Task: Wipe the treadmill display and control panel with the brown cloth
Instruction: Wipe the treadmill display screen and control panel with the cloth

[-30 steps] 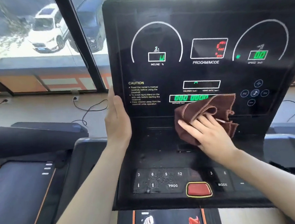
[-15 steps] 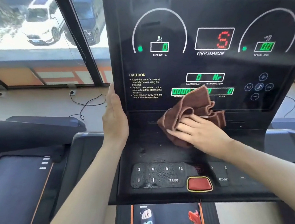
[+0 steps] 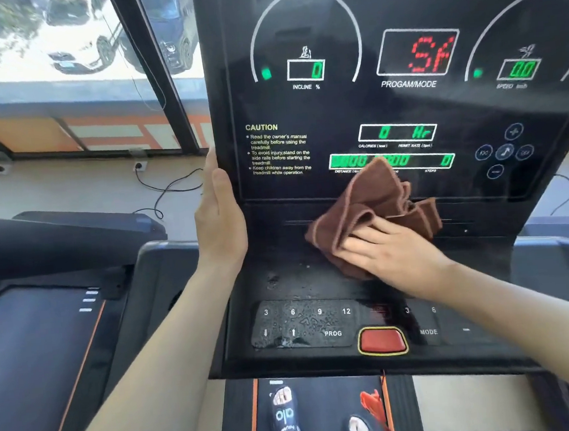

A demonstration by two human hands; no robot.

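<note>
The black treadmill display (image 3: 404,108) stands upright ahead, lit with green and red readouts. Below it lies the control panel (image 3: 306,320), its left buttons dotted with water drops, a red stop button (image 3: 382,341) at its front. My right hand (image 3: 388,256) presses the bunched brown cloth (image 3: 375,204) against the ledge between display and panel; the cloth's top covers part of the lowest green readout. My left hand (image 3: 219,217) lies flat against the display's left edge, fingers together, thumb on the front face.
A second treadmill (image 3: 46,339) with orange trim stands to the left. Behind is a window (image 3: 56,63) with parked cars outside, and cables (image 3: 167,187) hang from wall sockets. A red safety cord (image 3: 379,410) dangles below the panel, over the belt.
My right hand has slid the cloth leftward along the ledge under the display. The left hand has stayed on the display's edge. The readouts have changed.
</note>
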